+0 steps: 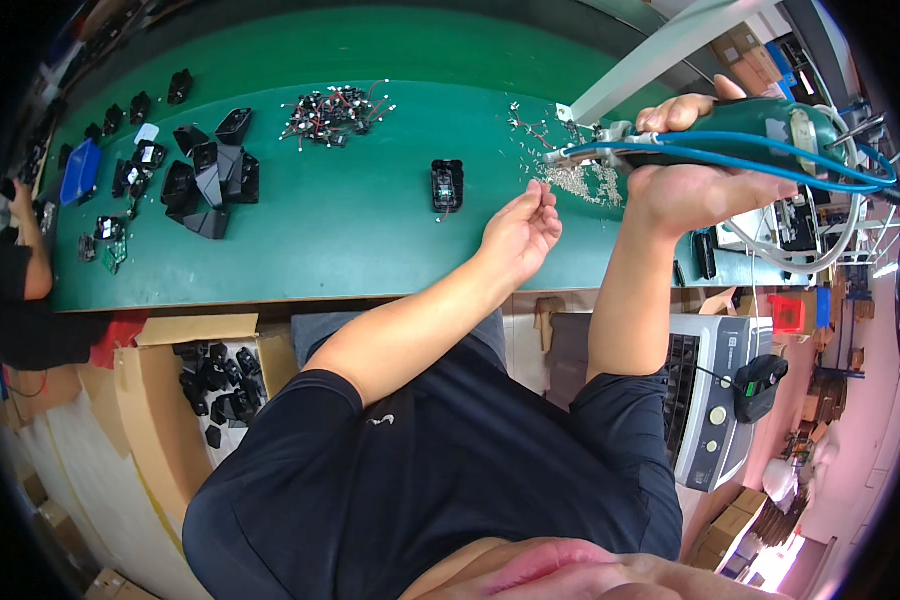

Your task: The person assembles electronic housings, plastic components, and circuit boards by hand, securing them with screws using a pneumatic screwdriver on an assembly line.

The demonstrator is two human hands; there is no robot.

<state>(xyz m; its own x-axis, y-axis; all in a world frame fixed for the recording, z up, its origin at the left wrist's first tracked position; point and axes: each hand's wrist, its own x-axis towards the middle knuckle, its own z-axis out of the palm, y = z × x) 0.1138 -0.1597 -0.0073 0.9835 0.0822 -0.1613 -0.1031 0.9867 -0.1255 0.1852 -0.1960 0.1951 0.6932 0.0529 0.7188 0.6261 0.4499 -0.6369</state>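
Observation:
My left hand [522,228] is closed in a pinch just above the green tabletop, beside a scatter of small silver screws [572,180]. Whatever its fingertips hold, if anything, is too small to make out. My right hand [695,195] is wrapped around a green power screwdriver [760,122], thumb above and palm below. The tool lies roughly level, its metal nose pointing left, close to my left fingertips. Left of my left hand, a black plastic housing [448,186] with a circuit board inside lies open on the table.
Wire bundles with white connectors [338,115] lie at the back. Black plastic shells [210,180] and a blue bin [81,172] stand to the left. Blue hoses [770,157] run along the screwdriver under a grey post [660,55]. Another person's arm [32,240] shows far left.

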